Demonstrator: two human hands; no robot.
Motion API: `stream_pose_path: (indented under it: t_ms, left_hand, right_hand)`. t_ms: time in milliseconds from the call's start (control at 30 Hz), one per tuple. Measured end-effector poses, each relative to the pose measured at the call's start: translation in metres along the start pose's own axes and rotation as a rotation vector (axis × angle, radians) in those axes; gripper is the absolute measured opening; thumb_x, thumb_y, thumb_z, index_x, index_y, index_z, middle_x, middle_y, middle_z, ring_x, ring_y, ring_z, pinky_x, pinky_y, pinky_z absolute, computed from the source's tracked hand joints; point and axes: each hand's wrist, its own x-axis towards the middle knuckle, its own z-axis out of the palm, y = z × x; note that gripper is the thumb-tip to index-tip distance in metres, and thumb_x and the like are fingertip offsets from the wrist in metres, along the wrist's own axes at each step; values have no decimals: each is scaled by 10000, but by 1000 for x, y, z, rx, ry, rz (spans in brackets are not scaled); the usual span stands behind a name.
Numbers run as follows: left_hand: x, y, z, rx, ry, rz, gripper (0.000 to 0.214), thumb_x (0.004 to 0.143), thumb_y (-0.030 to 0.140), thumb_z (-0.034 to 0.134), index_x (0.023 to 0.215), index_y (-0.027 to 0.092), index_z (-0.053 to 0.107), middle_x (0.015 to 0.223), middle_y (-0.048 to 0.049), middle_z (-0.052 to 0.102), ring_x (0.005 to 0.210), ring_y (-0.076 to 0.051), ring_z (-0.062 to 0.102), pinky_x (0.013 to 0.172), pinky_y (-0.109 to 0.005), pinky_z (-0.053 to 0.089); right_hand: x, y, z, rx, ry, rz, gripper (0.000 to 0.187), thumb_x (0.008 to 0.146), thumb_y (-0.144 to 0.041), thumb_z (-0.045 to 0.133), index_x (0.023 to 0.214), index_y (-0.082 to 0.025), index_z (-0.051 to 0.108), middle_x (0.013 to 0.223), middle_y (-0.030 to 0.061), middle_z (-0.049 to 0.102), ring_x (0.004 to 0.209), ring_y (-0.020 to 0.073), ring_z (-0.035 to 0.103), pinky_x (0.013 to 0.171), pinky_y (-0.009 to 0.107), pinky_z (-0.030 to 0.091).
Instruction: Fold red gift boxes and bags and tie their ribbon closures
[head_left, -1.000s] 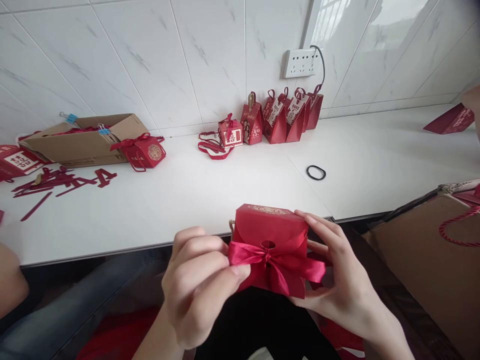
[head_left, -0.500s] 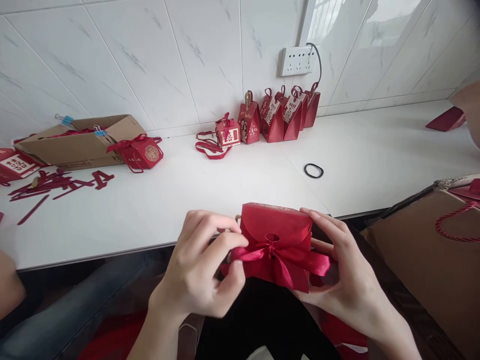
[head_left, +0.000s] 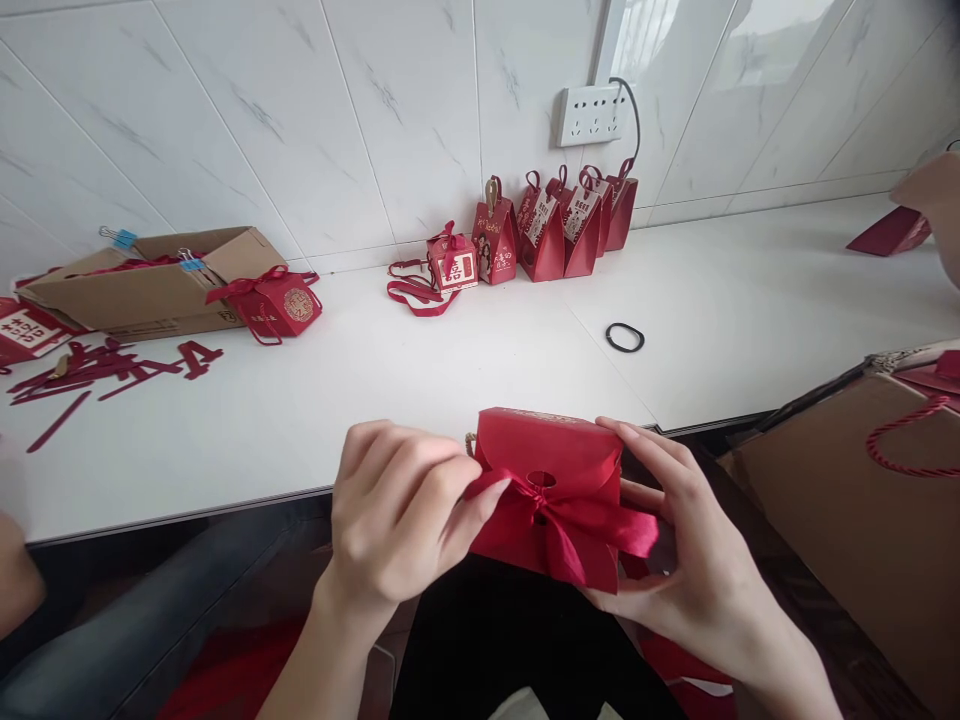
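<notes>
By L fingers (head_left: 435,485), bow (head_left: 577,520) loop is pinched; by R fingers (head_left: 660,458), spread, box (head_left: 551,448) is held just R of L fingers. Box closed, bow tied; loop shape prob. unfinished. Beyond fingers, on table (head_left: 517,360): tied box (head_left: 283,310).

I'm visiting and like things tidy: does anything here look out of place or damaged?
Two things stand out: a black ring lies by itself on the white counter, unlike the red boxes, and dark red strips lie in a loose tangle at the left. The held box in the right hand shows no obvious damage.
</notes>
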Motion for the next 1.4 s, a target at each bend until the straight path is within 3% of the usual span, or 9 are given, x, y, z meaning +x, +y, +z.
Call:
stream_pose_path:
  t_ms: [133,233,433,533,600,700,767,1000,1400]
  left_hand:
    - [-6,-7,4,-26,9,95,114,779,122,620,876,142,561,734,-51,639,643,-139,580,631,-313,433]
    - [-8,-4,-1,-187,-50,60,198,763,60,601,931,158,561,811,-58,644,687,-142,587,661,-325,449]
    - [-7,14,-24,-959,-63,-579,65,838,273,538,852,225,580,785,-35,497,744,-163,512,658,-323,474]
    - [-1,15,-30,-863,-12,-756,225,845,428,516,913,229,595,776,-30,483,719,-152,472,635,-294,439]
    - [5,15,-29,-684,-137,-832,341,844,518,476,914,207,596,762,-33,507,692,-144,467,580,-264,414]
    - [12,16,-25,-594,-384,-878,455,819,608,439,690,182,532,615,-4,463,567,-113,421,446,-220,338]
    - [14,16,-22,-602,-450,-905,439,837,558,453,612,181,466,554,19,408,508,-90,375,415,-203,308]
    - [5,8,-17,-707,-485,-890,251,864,349,497,685,175,517,622,14,464,565,-86,430,508,-195,385]
    - [-15,-2,1,-1121,-573,-988,327,850,424,464,634,182,424,624,5,432,563,-105,409,524,-234,367]
  right_hand:
    - [0,-2,-2,-5,11,7,855,714,-223,725,1418,-261,242,1356,130,373,1231,290,453,896,392,559]
    - [0,-2,-3,-17,12,22,846,716,-220,720,1417,-268,249,1358,128,378,1221,290,465,886,396,565]
    - [-4,-2,-5,-44,44,68,865,700,-235,733,1420,-277,254,1365,122,381,1205,300,479,889,410,558]
    - [-5,-2,-5,-42,38,56,863,705,-236,730,1423,-275,252,1371,121,373,1198,296,487,892,406,556]
    - [-5,-2,-4,-31,30,48,855,717,-227,719,1425,-282,242,1375,118,361,1206,292,482,898,404,554]
    - [-3,-4,-3,-31,22,48,851,727,-209,711,1425,-297,232,1375,114,348,1223,292,465,909,411,549]
    - [-3,-5,-3,-35,17,47,855,726,-201,712,1425,-303,229,1376,116,342,1224,297,461,911,426,547]
    - [-4,-2,-6,-4,11,72,871,696,-201,728,1417,-282,247,1356,119,375,1237,295,444,897,411,552]
    - [-6,8,-9,-9,-13,130,876,620,-248,741,1376,-257,298,1327,115,443,1177,291,509,843,335,555]
